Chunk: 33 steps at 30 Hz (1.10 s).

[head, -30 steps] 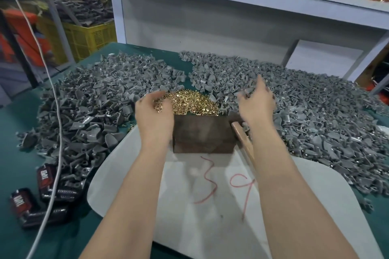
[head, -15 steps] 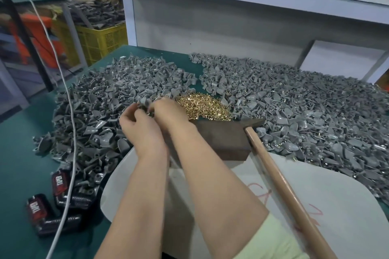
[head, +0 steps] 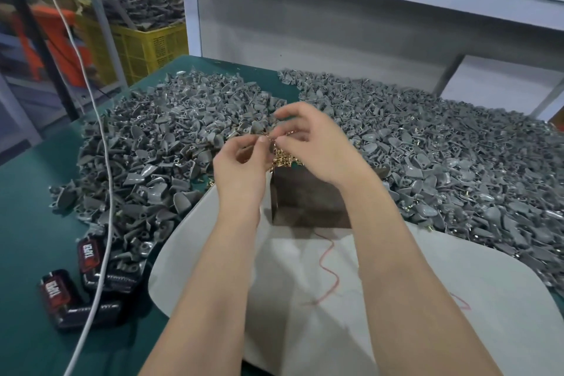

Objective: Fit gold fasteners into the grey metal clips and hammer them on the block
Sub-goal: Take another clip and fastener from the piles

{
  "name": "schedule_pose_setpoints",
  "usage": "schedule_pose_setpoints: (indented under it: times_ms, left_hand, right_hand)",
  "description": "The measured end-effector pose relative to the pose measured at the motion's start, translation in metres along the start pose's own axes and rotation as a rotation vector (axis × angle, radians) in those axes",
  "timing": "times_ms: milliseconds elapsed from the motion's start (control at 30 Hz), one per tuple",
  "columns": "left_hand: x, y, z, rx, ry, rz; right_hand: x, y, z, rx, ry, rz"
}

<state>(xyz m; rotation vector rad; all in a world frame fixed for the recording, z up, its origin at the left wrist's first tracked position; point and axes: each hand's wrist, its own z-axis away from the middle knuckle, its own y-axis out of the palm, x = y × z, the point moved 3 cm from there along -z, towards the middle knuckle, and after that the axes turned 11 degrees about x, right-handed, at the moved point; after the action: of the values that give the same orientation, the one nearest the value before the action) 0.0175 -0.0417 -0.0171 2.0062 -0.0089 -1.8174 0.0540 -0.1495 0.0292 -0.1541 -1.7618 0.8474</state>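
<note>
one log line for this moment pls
step: fitting | left hand: pinches small blurred part | right hand: pinches it too | where: over gold fasteners, beyond block | grey clips: piled both sides

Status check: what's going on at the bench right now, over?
Left hand and right hand pinch a small piece together, too blurred to name. Both above the block. No obstruction seen.

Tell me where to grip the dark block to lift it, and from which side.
Probably across its left and right faces, coming from the near side. The dark block stands square on the white sheet with its near face bare; gold fasteners and grey clips crowd its far edge, where the left hand and right hand pinch a small part. Its right face is hidden.
</note>
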Motion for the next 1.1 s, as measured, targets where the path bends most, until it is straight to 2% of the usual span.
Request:
schedule_pose_setpoints:
  times_ms: [33, 100, 167, 267, 500, 700, 1100]
  left_hand:
    - [0.001, 0.0, -0.001, -0.006, -0.008, 0.01]
    - [0.002, -0.001, -0.002, -0.009, -0.005, 0.009]
    - [0.002, -0.002, -0.003, -0.004, 0.012, -0.026]
    - [0.004, -0.003, -0.004, -0.032, 0.043, -0.103]
    - [0.007, -0.004, -0.005, -0.07, 0.046, -0.09]
    - [0.006, 0.0, -0.002, -0.026, 0.084, -0.077]
    - [0.009, 0.001, -0.002, -0.041, 0.083, -0.15]
  right_hand:
    - [-0.007, -0.005, -0.001, -0.072, 0.044, 0.017]
    - [-0.022, -0.01, -0.009, -0.177, 0.214, 0.252]
    - [-0.037, -0.002, -0.022, -0.082, 0.407, 0.489]
    - [-0.049, 0.015, -0.039, 0.066, 0.573, 0.57]
    - [-0.052, 0.024, -0.062, 0.197, 0.67, 0.618]
    - [-0.054, 0.024, -0.061, 0.153, 0.691, 0.602]
    - [-0.051, 0.023, -0.065, 0.258, 0.684, 0.609]
